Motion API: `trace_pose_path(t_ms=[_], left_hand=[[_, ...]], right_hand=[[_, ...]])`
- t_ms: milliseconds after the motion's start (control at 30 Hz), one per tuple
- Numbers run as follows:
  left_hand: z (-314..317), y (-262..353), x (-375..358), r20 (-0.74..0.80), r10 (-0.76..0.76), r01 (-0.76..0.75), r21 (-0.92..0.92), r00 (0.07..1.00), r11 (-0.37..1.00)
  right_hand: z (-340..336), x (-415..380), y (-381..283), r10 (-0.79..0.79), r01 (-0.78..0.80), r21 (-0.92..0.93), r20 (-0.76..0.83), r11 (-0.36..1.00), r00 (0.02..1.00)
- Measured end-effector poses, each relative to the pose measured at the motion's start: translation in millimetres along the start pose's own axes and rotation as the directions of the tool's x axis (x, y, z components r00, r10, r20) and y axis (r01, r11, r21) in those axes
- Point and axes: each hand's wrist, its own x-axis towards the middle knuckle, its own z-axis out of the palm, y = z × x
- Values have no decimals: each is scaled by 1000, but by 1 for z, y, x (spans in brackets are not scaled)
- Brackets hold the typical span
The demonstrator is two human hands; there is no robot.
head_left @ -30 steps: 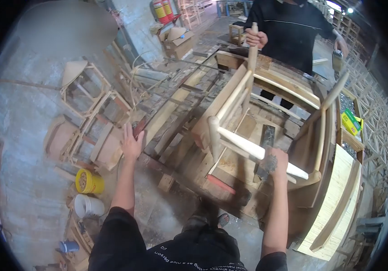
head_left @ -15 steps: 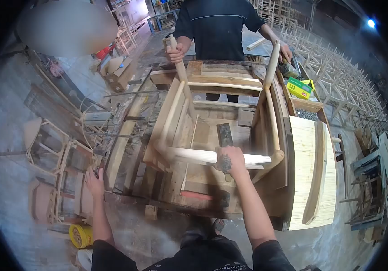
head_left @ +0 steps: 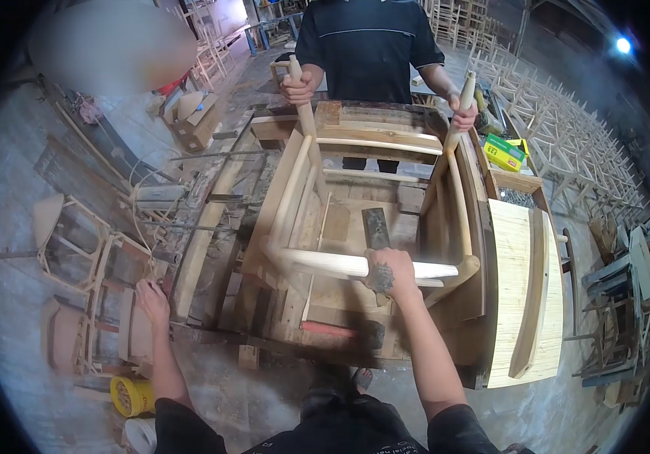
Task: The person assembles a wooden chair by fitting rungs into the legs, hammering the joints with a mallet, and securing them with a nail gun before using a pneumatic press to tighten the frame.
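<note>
My right hand (head_left: 391, 271) is wrapped round a pale wooden bar (head_left: 325, 262) at the near side of a wooden chair frame (head_left: 461, 204), which lies on the workbench. My left hand (head_left: 152, 300) is left of the bench, beside a metal part (head_left: 167, 259), its fingers curled on something too small to make out. Across the bench, a person in a dark shirt (head_left: 366, 49) grips two upright posts of the frame, one in each hand. Inside the frame lie a dark metal block (head_left: 376, 228) and a hammer with a red handle (head_left: 329, 329).
A green and yellow box (head_left: 504, 151) and a tray of small metal pieces (head_left: 516, 195) are at the right. Below them is a pale board (head_left: 505, 303) with a curved slat (head_left: 533, 303). Chair frames (head_left: 75, 242) and a yellow bucket (head_left: 133, 396) stand at the left.
The other person's hand at the right has moved from beside the bench tool onto the right post. My left hand has shifted slightly left. My right hand stays on the bar.
</note>
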Motion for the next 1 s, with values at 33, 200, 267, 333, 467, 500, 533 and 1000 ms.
trace_pose_path(t_ms=[33, 200, 267, 333, 467, 500, 533, 1000], left_hand=[[-4, 4, -1, 0, 0, 0, -7, 1000, 1000], [-5, 6, -2, -14, 8, -8, -7, 1000, 1000], [-5, 7, -2, -22, 17, -17, 0, 1000, 1000], [-3, 3, -2, -40, 49, -48, 13, 998, 999], [-7, 6, -1, -40, 46, -44, 62, 998, 997], [-8, 8, -2, -41, 39, -36, 73, 998, 997], [-9, 10, -2, -41, 31, -27, 83, 999, 996], [-6, 4, 0, -70, 13, -5, 112, 997, 994]], right_hand=[[0, 0, 0, 0, 0, -4, -2, 1000, 1000], [0, 0, -1, 2, -2, -10, -3, 1000, 1000], [-2, 0, -1, 1, -1, -21, -8, 1000, 1000], [-2, -1, -2, 1, -1, -26, -10, 1000, 1000], [1, 0, 1, -15, 15, -12, -4, 1000, 1000], [2, 0, 3, -27, 27, -8, -2, 1000, 1000], [3, 0, 3, -27, 27, -6, -7, 1000, 1000], [2, 3, -2, 18, -16, -63, 19, 998, 1000]])
